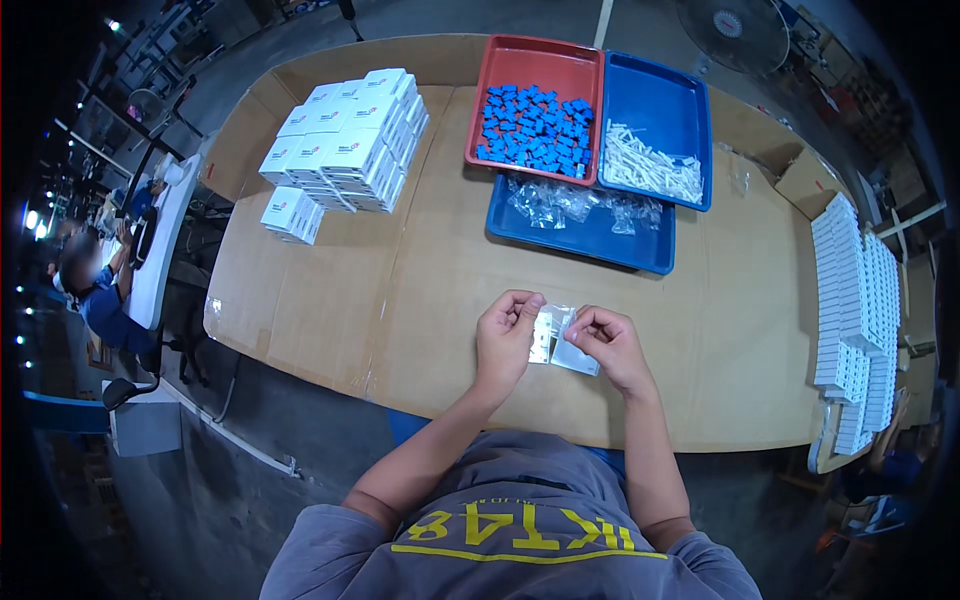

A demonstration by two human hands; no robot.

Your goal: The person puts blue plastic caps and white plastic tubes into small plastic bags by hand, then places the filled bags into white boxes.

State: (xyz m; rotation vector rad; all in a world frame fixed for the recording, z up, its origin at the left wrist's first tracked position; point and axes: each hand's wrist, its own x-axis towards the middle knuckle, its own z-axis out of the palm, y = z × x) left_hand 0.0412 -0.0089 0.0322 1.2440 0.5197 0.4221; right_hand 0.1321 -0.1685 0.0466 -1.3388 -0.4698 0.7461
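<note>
Close to the table's near edge, my left hand pinches the upper left corner of a small clear plastic bag. My right hand has its thumb and fingertips closed at the bag's right side. Below and between the fingers shows a flat white piece; whether it lies inside the bag or under it I cannot tell. A strip at the left of the bag shines with glare.
Stacked white boxes stand at the far left. Beyond my hands are a red tray of blue parts, a blue tray of white sticks, and another blue tray of clear bags. White box stacks line the right edge. People sit further off.
</note>
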